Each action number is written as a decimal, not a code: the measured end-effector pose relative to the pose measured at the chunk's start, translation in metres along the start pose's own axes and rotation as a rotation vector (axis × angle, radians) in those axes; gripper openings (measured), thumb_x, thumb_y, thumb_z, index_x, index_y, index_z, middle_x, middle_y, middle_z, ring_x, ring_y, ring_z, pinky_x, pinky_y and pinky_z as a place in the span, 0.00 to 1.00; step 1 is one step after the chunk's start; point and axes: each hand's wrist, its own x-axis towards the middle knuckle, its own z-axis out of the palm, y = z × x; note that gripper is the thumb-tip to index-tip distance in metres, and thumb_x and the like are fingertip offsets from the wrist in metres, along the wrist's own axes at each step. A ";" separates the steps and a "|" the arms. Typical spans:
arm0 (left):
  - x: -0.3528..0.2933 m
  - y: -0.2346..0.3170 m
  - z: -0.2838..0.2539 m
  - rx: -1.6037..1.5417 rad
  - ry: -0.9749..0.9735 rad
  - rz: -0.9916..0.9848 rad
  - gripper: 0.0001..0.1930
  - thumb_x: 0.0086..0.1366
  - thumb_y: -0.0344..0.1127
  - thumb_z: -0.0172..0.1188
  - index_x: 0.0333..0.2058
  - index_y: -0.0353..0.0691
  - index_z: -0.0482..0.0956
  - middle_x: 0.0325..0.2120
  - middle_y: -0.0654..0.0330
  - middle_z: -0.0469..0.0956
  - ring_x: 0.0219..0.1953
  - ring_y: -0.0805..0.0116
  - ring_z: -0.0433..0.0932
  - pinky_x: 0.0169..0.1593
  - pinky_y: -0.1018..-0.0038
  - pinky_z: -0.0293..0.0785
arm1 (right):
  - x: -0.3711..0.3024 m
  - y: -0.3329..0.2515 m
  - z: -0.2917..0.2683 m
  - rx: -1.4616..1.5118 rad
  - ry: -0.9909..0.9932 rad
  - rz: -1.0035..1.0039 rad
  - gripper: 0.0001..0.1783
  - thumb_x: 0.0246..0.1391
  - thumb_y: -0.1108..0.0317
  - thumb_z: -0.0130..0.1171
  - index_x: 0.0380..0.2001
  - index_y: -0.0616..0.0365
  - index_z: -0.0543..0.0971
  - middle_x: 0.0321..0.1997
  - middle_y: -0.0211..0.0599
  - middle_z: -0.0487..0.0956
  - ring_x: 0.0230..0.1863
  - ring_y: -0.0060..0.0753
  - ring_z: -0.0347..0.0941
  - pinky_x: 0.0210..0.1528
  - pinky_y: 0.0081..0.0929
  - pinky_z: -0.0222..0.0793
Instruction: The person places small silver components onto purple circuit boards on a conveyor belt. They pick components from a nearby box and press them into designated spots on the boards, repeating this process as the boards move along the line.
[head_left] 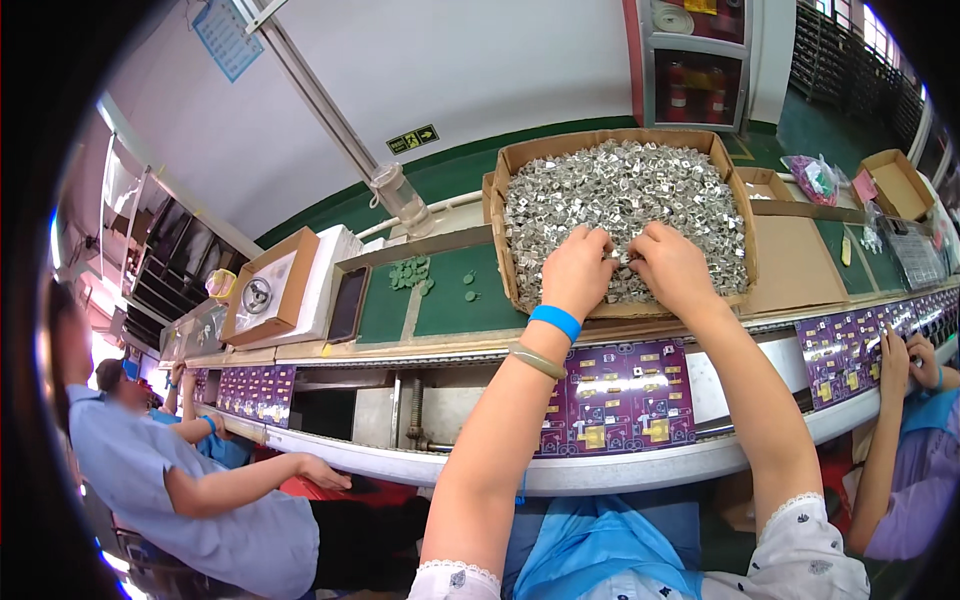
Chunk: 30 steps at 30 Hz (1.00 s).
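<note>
A cardboard box [735, 180] in front of me is heaped with small silvery metal parts [620, 185]. Both my hands are over its near side, close together. My left hand [578, 268], with a blue band and a pale bangle on the wrist, has its fingers drawn together at the parts. Facing it, my right hand [672, 265] is pinched in the same way. Whatever lies between the fingertips is too small to make out. Below my forearms, a purple circuit board [615, 400] with yellow and white components rests on the conveyor line.
More purple boards [258, 392] sit along the line, left and right. Green discs [410, 272] lie on the green bench left of the box. A clear bottle [402, 200] stands behind them. One person [190, 480] is at my left; another person's hands [905, 355] work at right.
</note>
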 end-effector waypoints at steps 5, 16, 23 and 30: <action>0.000 0.002 -0.006 -0.061 0.035 0.010 0.10 0.55 0.35 0.70 0.34 0.42 0.81 0.33 0.55 0.80 0.36 0.51 0.80 0.41 0.59 0.77 | 0.004 -0.008 0.001 -0.018 0.035 -0.054 0.08 0.45 0.68 0.68 0.31 0.54 0.81 0.35 0.36 0.76 0.42 0.43 0.76 0.45 0.42 0.73; -0.033 0.001 -0.081 -0.852 -0.075 -0.294 0.12 0.67 0.30 0.63 0.48 0.34 0.81 0.29 0.66 0.78 0.32 0.80 0.76 0.36 0.81 0.76 | 0.004 -0.006 0.015 -0.048 0.073 -0.122 0.11 0.50 0.76 0.58 0.39 0.57 0.80 0.37 0.42 0.78 0.43 0.47 0.76 0.45 0.42 0.71; -0.104 0.007 -0.116 -1.014 -0.300 -0.469 0.11 0.71 0.30 0.58 0.49 0.34 0.81 0.33 0.61 0.82 0.31 0.78 0.76 0.36 0.81 0.75 | -0.012 -0.032 -0.013 0.382 0.064 0.152 0.10 0.66 0.70 0.52 0.43 0.59 0.81 0.40 0.42 0.77 0.43 0.47 0.77 0.47 0.39 0.72; -0.148 -0.001 -0.115 -0.907 -0.398 -0.573 0.15 0.74 0.31 0.54 0.55 0.34 0.80 0.31 0.68 0.78 0.31 0.81 0.70 0.40 0.82 0.70 | -0.063 -0.081 -0.044 0.603 -0.141 0.043 0.11 0.62 0.72 0.56 0.46 0.58 0.83 0.42 0.42 0.81 0.45 0.43 0.78 0.49 0.34 0.73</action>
